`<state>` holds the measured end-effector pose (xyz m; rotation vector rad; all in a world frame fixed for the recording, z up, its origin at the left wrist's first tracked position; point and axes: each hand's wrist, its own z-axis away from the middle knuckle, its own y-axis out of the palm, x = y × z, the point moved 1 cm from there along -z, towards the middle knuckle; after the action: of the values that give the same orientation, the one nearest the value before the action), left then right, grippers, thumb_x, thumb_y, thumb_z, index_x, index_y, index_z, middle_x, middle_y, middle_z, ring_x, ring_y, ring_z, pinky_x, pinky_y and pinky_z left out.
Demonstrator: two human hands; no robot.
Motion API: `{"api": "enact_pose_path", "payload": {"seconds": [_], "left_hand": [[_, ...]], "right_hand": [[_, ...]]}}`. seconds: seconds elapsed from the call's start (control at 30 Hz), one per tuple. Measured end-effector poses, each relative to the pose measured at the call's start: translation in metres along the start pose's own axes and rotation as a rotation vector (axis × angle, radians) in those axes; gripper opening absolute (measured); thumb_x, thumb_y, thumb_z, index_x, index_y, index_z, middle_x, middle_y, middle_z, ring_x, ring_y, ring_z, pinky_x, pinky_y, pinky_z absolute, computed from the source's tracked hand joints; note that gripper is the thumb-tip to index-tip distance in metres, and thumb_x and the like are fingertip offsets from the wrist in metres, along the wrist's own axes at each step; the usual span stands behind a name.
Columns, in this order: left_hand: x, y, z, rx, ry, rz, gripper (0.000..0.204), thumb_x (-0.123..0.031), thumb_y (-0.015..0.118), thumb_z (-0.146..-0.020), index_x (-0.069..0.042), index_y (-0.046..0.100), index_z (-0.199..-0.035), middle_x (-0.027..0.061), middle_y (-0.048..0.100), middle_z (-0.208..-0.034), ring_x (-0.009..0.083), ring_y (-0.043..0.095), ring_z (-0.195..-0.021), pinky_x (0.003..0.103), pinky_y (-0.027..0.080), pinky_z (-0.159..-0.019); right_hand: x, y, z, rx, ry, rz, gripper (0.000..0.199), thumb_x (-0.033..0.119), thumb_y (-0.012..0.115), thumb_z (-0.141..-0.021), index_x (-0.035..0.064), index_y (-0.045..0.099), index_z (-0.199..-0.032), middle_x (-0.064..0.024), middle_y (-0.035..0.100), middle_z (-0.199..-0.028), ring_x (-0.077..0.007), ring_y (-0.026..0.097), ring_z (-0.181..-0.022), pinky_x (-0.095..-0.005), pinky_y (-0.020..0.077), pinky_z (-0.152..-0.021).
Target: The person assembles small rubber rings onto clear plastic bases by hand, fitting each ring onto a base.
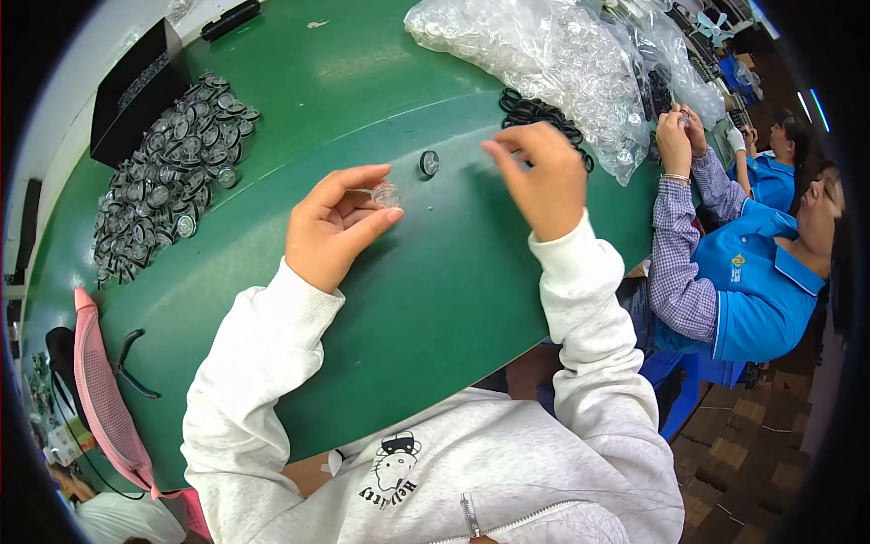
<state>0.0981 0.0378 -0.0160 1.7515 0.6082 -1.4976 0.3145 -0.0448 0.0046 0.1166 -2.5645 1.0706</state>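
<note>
My left hand (pixel 335 222) pinches a clear round plastic wheel (pixel 386 195) between thumb and fingertips, above the green table. Just past it, a single clear wheel with a black ring round its rim (pixel 429 163) stands tilted on the tabletop. To the right, my right hand (pixel 544 177) is raised over the table, slightly blurred. Its thumb and forefinger point left with a small gap between them, and I see nothing held there. Beside and behind that hand lies a pile of black rings (pixel 535 111), partly covered by it.
A heap of black-rimmed wheels (pixel 172 172) lies at the left, by a black box (pixel 140 86). Clear bags of plastic pieces (pixel 562 63) spread across the far right. Pliers (pixel 131 367) and a pink pouch (pixel 107 399) rest at the near left. A co-worker (pixel 734 272) sits at the right.
</note>
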Motion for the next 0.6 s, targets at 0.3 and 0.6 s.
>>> {"api": "enact_pose_path", "payload": {"seconds": [0.3,0.6], "left_hand": [[0.004,-0.003,-0.001,0.077,0.138,-0.011,0.032,0.008,0.067,-0.072,0.000,0.063,-0.103,0.0080,0.059,-0.106,0.0151,0.059,-0.086,0.023,0.049,-0.080],[-0.008,-0.003,0.001,-0.005,-0.007,0.185,0.032,0.008,0.067,-0.073,0.000,0.063,-0.104,0.0104,0.059,-0.109,0.0176,0.060,-0.092,0.025,0.048,-0.085]], "right_hand": [[-0.001,-0.016,-0.009,0.113,0.017,0.168,0.010,0.014,0.071,-0.073,0.0071,0.064,-0.076,-0.0001,0.057,-0.073,-0.0155,0.054,-0.064,-0.0259,0.0457,-0.057],[0.039,0.010,-0.017,0.652,0.456,-1.340,0.013,0.011,0.062,-0.085,-0.0007,0.060,-0.091,-0.0114,0.062,-0.090,-0.0149,0.058,-0.071,-0.0238,0.0501,-0.062]]}}
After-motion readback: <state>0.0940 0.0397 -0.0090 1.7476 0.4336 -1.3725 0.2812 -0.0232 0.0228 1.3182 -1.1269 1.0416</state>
